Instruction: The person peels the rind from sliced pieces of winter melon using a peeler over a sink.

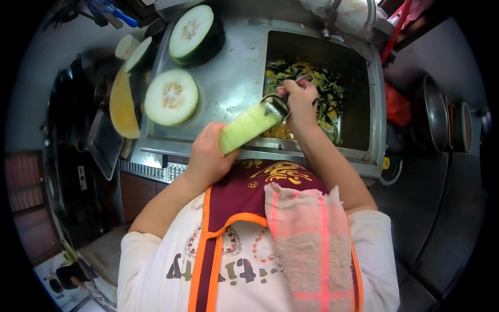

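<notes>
My left hand (208, 148) grips the near end of a pale green, mostly peeled piece of winter melon (248, 127), held tilted over the sink's left edge. A strip of dark green skin shows at its far end. My right hand (301, 104) is closed around a metal peeler (274, 98), whose head lies against that far end. Part of the peeler's handle is hidden by my fingers. Below my right hand, dark green and yellow peelings (328, 96) lie in the sink basin (358, 78).
Two cut winter melon pieces (171, 97) with seeds showing rest on the steel drainboard (234, 67). Left of it are another melon piece (141, 54), a curved yellow thing (122, 104) and a grey tray (104, 143). A tap (326, 32) stands behind the basin; pans (434, 114) hang or stand right.
</notes>
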Action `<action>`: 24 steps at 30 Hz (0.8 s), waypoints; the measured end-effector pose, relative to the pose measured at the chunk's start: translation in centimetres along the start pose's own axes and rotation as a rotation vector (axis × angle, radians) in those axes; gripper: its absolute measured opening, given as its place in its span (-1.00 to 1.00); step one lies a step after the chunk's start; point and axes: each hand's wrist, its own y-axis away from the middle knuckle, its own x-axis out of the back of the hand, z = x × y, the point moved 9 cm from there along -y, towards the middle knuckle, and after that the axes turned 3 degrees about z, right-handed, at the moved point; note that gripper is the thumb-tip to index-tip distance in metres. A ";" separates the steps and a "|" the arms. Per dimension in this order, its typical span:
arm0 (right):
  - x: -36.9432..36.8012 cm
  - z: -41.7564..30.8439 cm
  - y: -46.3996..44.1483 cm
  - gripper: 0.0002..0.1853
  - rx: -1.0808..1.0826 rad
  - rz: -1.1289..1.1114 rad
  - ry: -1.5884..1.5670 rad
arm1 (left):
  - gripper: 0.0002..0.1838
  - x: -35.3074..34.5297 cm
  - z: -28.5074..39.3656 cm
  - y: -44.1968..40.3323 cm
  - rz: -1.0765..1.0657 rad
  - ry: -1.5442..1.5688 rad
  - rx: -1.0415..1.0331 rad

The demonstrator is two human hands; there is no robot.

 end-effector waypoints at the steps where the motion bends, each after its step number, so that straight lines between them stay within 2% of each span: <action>1: 1.7 2.3 -1.7 -0.55 -0.027 0.022 -0.096 | -0.63 0.1 -0.2 0.4 -0.001 -0.014 0.002; 3: 8.7 2.2 -3.4 -0.64 0.406 0.478 0.862 | -0.63 0.6 -1.4 1.2 -0.010 -0.019 0.033; 4: 11.9 5.1 -4.9 -0.66 0.118 0.456 0.560 | -0.63 0.8 -1.9 1.2 -0.013 -0.022 0.046; 6: 12.4 9.7 -4.7 -0.69 -0.439 0.351 -0.048 | -0.62 1.3 -2.3 1.6 0.047 -0.005 0.079; 7: 12.1 10.4 -5.1 -0.77 -0.514 0.399 -0.208 | -0.62 1.5 -2.6 2.2 0.061 0.008 0.108; 9: 6.2 4.6 -2.8 -0.81 -0.329 0.167 -0.139 | -0.62 1.0 -3.7 2.7 0.081 0.030 0.124; 11: -0.2 0.7 0.1 -0.82 -0.269 -0.069 -0.042 | -0.60 0.7 -3.8 2.9 0.074 0.049 0.120; 12: -2.6 0.1 0.7 -0.69 -0.187 -0.178 0.012 | -0.59 0.6 -3.7 2.6 0.058 0.057 0.105; 14: -5.5 -1.7 3.1 -0.58 0.000 -0.178 0.253 | -0.55 0.7 -2.9 1.7 -0.004 -0.001 0.066; 16: -6.5 -1.9 3.6 -0.51 0.003 -0.191 0.286 | -0.50 1.5 -1.4 -0.1 -0.095 -0.132 0.015; 22: -8.3 -2.8 4.9 -0.48 0.247 -0.190 0.566 | -0.47 -0.5 -1.5 -2.8 -0.331 -0.108 0.395; 24: -8.7 -3.9 5.7 -0.47 0.313 -0.186 0.643 | -0.47 -0.6 -1.2 -3.5 -0.325 -0.102 0.404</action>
